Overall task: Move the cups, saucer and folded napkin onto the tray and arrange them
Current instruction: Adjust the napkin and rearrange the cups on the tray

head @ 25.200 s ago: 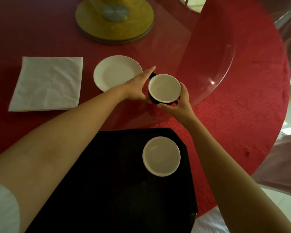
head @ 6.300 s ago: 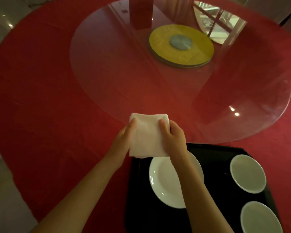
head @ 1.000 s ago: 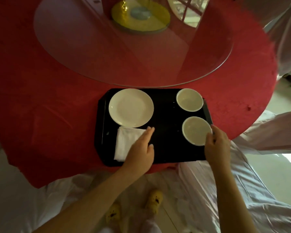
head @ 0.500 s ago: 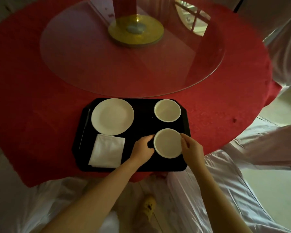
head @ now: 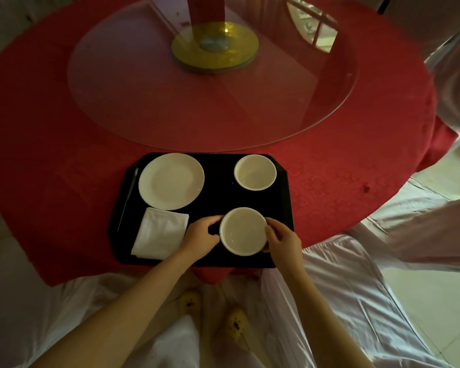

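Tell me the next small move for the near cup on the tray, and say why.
Probably nudge the near cup slightly right, in line with the far cup, then let go. Both the left hand and right hand flank it, and saucer, folded napkin and both cups already sit on the black tray, so only alignment seems left.

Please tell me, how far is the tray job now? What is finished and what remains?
Nearly finished. The saucer, folded napkin and far cup already sit on the tray. In hand: the left hand and right hand flank the near cup, adjusting it. Left: release it; nothing waits on the tablecloth.
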Motion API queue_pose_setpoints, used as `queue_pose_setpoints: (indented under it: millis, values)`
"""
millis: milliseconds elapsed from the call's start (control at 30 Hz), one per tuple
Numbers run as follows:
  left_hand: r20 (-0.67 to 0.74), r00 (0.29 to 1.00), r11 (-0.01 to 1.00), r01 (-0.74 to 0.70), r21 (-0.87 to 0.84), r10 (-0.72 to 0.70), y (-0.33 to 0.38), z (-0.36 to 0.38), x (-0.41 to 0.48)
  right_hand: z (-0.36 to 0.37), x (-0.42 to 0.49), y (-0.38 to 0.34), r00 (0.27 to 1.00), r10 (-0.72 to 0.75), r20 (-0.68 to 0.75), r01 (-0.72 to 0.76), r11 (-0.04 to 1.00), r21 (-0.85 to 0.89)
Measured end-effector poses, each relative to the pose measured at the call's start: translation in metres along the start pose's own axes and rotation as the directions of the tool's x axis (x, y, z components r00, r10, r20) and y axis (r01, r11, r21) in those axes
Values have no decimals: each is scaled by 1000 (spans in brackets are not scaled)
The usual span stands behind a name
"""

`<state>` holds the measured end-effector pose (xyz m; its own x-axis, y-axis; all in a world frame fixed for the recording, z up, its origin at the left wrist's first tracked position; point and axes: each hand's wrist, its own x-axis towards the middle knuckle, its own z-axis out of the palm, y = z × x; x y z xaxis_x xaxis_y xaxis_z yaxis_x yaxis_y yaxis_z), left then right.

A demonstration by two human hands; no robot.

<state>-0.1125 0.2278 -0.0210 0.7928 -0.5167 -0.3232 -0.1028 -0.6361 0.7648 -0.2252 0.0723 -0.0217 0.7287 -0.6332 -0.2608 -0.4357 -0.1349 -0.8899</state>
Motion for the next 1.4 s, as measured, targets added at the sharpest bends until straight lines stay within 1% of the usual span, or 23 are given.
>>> queue_pose_setpoints:
  millis: [133,167,267,333,400,467,567,667,767,867,1000,1233,1400]
  values:
    - [29,1000,1000,7,-18,-6,-2,-3,-1,0,-2,0,1000,-7,27,7,1000,-14]
    - [44,999,999,11,-46,-9,-1,-6,0,0,-1,-1,999,-21,32,23,999,-47]
    - [72,997,987,33,-158,-22,5,-28,9,-9,10,-9,993,-115,14,115,966,-231]
    - [5,1000,979,21,-205,-21,14,-46,25,-19,29,-18,993,-118,-22,107,955,-277]
    - [-73,997,976,8,-216,-25,28,-55,45,-28,53,-29,994,-111,-4,104,951,-292]
    - [-80,996,985,18,-173,-32,42,-52,65,-31,75,-40,989,-138,57,149,930,-335]
    - [-24,998,997,55,-52,-56,54,-36,88,-29,99,-52,975,-180,129,218,880,-421]
    - [-9,998,998,70,10,-70,54,-25,100,-25,111,-57,964,-171,202,234,906,-351]
    - [-17,999,998,52,30,-52,50,-21,103,-18,113,-53,949,-158,272,253,897,-362]
    - [-31,999,999,34,36,-33,47,-23,104,-14,110,-49,955,-185,231,258,904,-341]
    - [-16,1000,999,-1,45,2,46,-32,108,-8,106,-48,968,-152,198,212,920,-330]
    - [-2,1000,998,-11,64,11,42,-43,119,10,98,-52,983,-123,138,168,905,-390]
    - [7,999,995,-41,93,41,39,-47,126,20,93,-50,987,-143,77,162,909,-385]
